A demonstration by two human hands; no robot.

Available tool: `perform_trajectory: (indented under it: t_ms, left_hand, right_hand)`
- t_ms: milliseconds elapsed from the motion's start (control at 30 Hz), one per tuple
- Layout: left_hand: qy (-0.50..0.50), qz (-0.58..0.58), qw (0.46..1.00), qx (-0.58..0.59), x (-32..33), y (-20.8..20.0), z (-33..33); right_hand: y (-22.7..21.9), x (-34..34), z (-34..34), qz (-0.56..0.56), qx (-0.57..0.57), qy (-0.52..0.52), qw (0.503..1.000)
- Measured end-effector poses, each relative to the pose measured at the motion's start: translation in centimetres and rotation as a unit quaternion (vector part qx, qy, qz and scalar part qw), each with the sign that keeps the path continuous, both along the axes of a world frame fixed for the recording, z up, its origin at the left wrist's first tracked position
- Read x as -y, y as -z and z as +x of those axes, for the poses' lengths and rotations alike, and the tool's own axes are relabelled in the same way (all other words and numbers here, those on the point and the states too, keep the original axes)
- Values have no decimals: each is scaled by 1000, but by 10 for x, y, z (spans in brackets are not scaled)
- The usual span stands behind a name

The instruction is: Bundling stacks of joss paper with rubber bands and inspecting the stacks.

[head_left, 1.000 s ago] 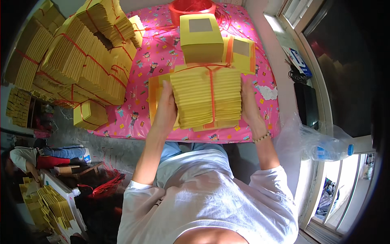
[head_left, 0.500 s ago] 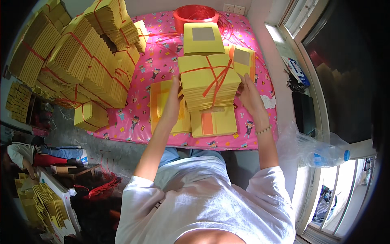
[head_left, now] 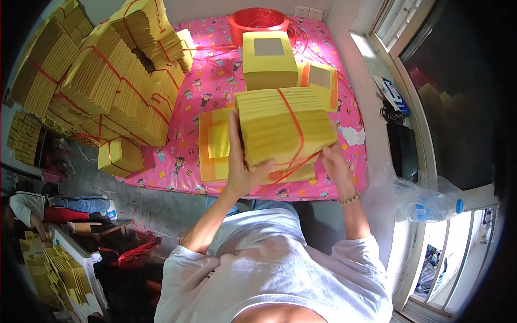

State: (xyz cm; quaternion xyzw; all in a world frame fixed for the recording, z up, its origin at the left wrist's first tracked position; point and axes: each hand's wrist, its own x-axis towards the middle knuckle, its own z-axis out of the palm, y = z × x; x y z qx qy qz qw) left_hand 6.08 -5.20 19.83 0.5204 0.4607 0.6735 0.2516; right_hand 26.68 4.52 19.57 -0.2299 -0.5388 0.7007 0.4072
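A thick bundle of yellow paper point(head_left: 269, 126), bound with red plastic string point(head_left: 294, 118), is tilted up between my hands, its layered edges on top. My left hand point(head_left: 242, 172) grips its left side, with the thumb along the lower front edge. My right hand point(head_left: 333, 159) holds the lower right corner, near the loose string ends. Behind the bundle stands an untied yellow stack point(head_left: 269, 67) with a grey square on top. A yellow sheet with a gold patch point(head_left: 218, 141) lies to the left. Another yellow piece with orange bands point(head_left: 321, 81) lies behind right. The bundle hides part of a yellow piece below it.
Tied yellow bundles point(head_left: 116, 81) are piled high at the left. A red basin point(head_left: 257, 19) with red string stands at the back of the pink patterned table covering point(head_left: 183, 161). A plastic bottle point(head_left: 439, 207) lies at right. Another person point(head_left: 32, 207) works at lower left.
The bundle has been tipped up and turned, drawing nearer to me, and its crossed string now faces away from view. My left hand has shifted under its front edge.
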Motion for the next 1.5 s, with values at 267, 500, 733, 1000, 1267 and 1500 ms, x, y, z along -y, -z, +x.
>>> perform_trajectory:
  t_ms: [267, 500, 733, 1000, 1267, 1500]
  left_hand:
    - [90, 68, 994, 2, 16, 32, 8]
    - [-61, -50, 969, 233, -14, 29, -26]
    - [0, -235, 939, 253, -46, -3, -23]
    - [48, -210, 938, 270, -40, -2, -21]
    - [20, -254, 931, 261, -51, -1, -29]
    - [22, -263, 935, 235, -51, -2, -29]
  right_hand:
    - [14, 18, 10, 106, 74, 38, 991]
    - [4, -40, -7, 27, 54, 62, 996]
    - [-14, -55, -36, -53, 124, -22, 991]
    - [-16, -41, -33, -70, 96, -28, 993]
    - [-7, -76, -29, -87, 127, -50, 987]
    - [-20, -108, -28, -95, 218, -129, 963]
